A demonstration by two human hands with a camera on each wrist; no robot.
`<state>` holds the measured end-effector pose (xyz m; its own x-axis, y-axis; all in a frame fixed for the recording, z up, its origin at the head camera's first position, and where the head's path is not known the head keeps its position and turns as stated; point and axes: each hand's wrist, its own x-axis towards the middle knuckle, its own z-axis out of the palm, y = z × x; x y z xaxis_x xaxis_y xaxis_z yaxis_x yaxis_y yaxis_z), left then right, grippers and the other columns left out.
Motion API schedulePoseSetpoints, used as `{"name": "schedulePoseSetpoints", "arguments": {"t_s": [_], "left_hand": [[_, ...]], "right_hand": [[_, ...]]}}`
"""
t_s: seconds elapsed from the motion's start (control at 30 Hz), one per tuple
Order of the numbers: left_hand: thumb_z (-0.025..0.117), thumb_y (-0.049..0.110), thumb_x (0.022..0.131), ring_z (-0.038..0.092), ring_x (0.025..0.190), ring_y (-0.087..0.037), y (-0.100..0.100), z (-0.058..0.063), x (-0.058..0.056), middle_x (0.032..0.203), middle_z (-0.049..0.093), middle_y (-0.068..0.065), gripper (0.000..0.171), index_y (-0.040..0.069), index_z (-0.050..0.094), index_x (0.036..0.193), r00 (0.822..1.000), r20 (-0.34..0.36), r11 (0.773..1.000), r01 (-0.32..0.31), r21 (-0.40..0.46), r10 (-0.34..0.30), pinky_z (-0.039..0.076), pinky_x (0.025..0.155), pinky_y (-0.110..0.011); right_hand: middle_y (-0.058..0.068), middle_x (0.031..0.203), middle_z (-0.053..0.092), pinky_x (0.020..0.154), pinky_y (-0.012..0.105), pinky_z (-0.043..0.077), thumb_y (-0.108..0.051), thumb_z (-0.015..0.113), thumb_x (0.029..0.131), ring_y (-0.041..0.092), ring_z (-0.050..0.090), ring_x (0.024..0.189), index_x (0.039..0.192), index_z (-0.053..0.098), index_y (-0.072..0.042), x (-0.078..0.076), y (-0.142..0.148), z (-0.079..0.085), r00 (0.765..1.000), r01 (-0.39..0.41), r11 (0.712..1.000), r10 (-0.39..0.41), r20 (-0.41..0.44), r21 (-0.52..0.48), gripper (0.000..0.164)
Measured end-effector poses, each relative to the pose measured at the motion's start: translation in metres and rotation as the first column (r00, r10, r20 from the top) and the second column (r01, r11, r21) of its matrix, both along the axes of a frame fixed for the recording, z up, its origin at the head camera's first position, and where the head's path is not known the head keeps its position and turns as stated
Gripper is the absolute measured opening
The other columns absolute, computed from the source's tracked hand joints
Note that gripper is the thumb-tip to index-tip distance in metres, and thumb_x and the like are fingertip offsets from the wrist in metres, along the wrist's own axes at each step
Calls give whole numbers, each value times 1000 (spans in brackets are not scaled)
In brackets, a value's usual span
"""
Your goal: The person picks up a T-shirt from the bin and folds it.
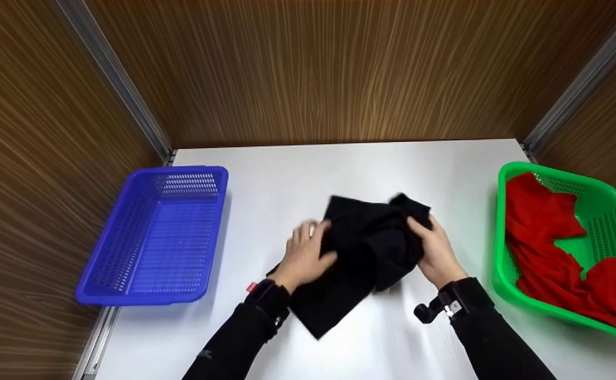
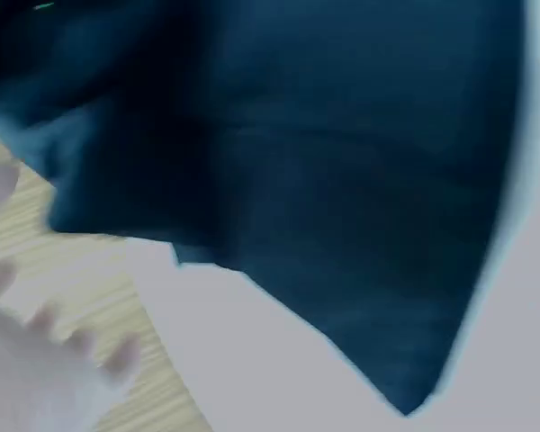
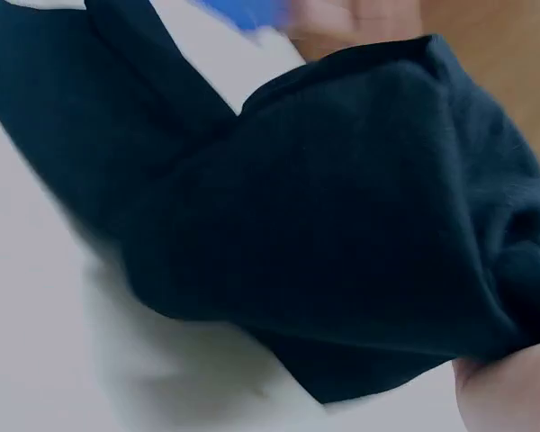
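A bunched black garment (image 1: pixel 363 237) is over the middle of the white table, one flat panel reaching toward the front and the rest crumpled on the right. My right hand (image 1: pixel 436 255) grips its crumpled right end, thumb on top and the other fingers hidden beneath the cloth. At the garment's left edge is my left hand (image 1: pixel 303 258), its fingers spread and not curled round the fabric. In the left wrist view that hand (image 2: pixel 36 369) shows apart from the hanging cloth (image 2: pixel 342 180). The right wrist view shows folds of the garment (image 3: pixel 324 216) against part of my right hand (image 3: pixel 513 396).
On the left stands a blue perforated basket (image 1: pixel 214 237) with nothing inside. A green basket (image 1: pixel 502 237) at the right holds crumpled red cloth (image 1: pixel 550 253). Wood-grain panels (image 1: pixel 308 74) enclose the white table (image 1: pixel 276 174) at the back and sides.
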<state>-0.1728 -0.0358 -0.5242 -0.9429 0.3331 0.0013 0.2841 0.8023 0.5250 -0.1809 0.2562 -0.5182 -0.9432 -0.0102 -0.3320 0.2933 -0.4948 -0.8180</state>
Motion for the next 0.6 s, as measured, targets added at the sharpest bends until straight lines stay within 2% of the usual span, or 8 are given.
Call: {"name": "schedulePoseSetpoints", "arguments": {"t_s": [0.07, 0.17, 0.23, 0.3, 0.37, 0.43, 0.5, 0.6], "left_hand": [[69, 46, 94, 27, 148, -40, -9, -17, 11, 160, 30, -13, 73, 23, 39, 156, 992, 94, 984, 100, -149, -87, 30, 116, -57], [65, 54, 95, 23, 152, -40, -21, -33, 21, 167, 25, -8, 75, 28, 37, 159, 973, 166, 926, 207, -316, -161, 25, 119, -61], [62, 52, 97, 22, 153, -40, -27, -39, 21, 169, 23, -5, 72, 29, 35, 160, 976, 156, 905, 204, -373, -155, 24, 119, -64], [59, 48, 100, 22, 153, -40, -32, -41, 17, 169, 23, -3, 66, 32, 36, 159, 985, 131, 902, 158, -401, -114, 22, 118, -68], [55, 41, 103, 22, 153, -43, -38, -42, 11, 168, 26, -4, 58, 34, 38, 158, 994, 96, 897, 89, -433, -52, 19, 117, -71], [50, 30, 105, 24, 151, -46, -45, -43, 5, 165, 32, -8, 51, 35, 42, 156, 999, 35, 882, 13, -472, 3, 20, 116, -72], [47, 20, 105, 34, 145, -48, -53, -45, 0, 156, 43, -12, 45, 29, 51, 149, 997, -62, 867, -69, -493, 43, 29, 113, -69], [50, 10, 100, 54, 122, -43, -64, -50, -6, 131, 60, -15, 31, 16, 65, 128, 968, -239, 865, -180, -468, 72, 46, 97, -58]], "right_hand": [[-3, 137, 55, 93, 25, 55, -14, 60, 104, 10, 65, 110, 145, 40, -18, -1, 13, -7, 1000, 7, 1000, -7, -1, -15, 46], [3, 157, 37, 92, 24, 54, -11, 54, 106, 8, 64, 110, 159, 26, -27, 0, 32, -16, 1000, -20, 1000, 19, 20, 18, 62], [5, 166, 24, 93, 25, 54, -14, 52, 107, 9, 63, 111, 164, 11, -33, 2, 45, -19, 996, -56, 992, 48, 69, 115, 73], [7, 171, 12, 99, 30, 51, -23, 53, 107, 15, 58, 122, 165, -3, -31, 5, 59, -21, 989, -114, 948, 79, 127, 298, 81], [16, 170, 10, 110, 39, 44, -31, 53, 107, 28, 48, 136, 165, -2, -21, 9, 72, -23, 980, -185, 818, 110, 168, 544, 81], [27, 165, 21, 113, 49, 40, -31, 53, 105, 41, 41, 140, 163, 14, -7, 13, 82, -26, 976, -216, 604, 129, 173, 767, 74], [35, 153, 38, 110, 55, 40, -27, 54, 103, 50, 43, 136, 152, 38, 4, 18, 89, -29, 980, -183, 357, 145, 139, 916, 60], [38, 121, 62, 92, 60, 48, -13, 56, 99, 56, 58, 109, 121, 61, 9, 25, 92, -34, 980, -92, 102, 184, 72, 991, 31]]}}
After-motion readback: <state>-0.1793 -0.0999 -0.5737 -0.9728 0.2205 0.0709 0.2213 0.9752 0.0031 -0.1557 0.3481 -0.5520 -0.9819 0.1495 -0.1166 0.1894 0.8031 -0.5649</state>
